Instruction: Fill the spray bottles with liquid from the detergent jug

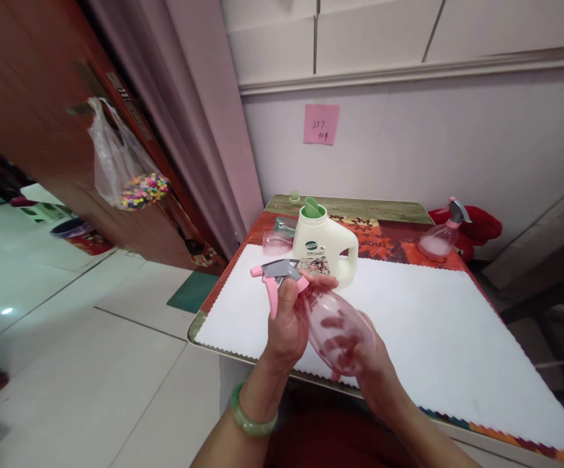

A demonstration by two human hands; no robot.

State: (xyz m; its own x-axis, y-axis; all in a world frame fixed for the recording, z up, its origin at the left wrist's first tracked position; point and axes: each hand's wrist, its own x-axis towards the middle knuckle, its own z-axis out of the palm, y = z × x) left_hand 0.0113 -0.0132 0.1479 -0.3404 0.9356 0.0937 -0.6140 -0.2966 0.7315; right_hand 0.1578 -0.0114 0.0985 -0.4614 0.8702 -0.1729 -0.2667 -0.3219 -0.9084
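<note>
A see-through pink spray bottle (331, 318) with a grey and pink trigger head (279, 270) is tilted in the air between my hands. My left hand (289, 315) is closed round its collar, thumb and fingers against the base of the trigger head. Around the lower body of the bottle my right hand (372, 364) is wrapped, its fingers showing through the plastic. Just behind stands a cream jug (333, 240) with a green pouring spout and a side handle, upright on the white mat (423, 325). The bottle appears empty.
Another pink spray bottle (438, 239) with whitish liquid stands at the back right. Clear pink and green containers (278, 242) lie left of the jug. A small green cap (294, 195) sits at the table's back edge. A bag of colourful beads (138, 188) hangs from the door handle.
</note>
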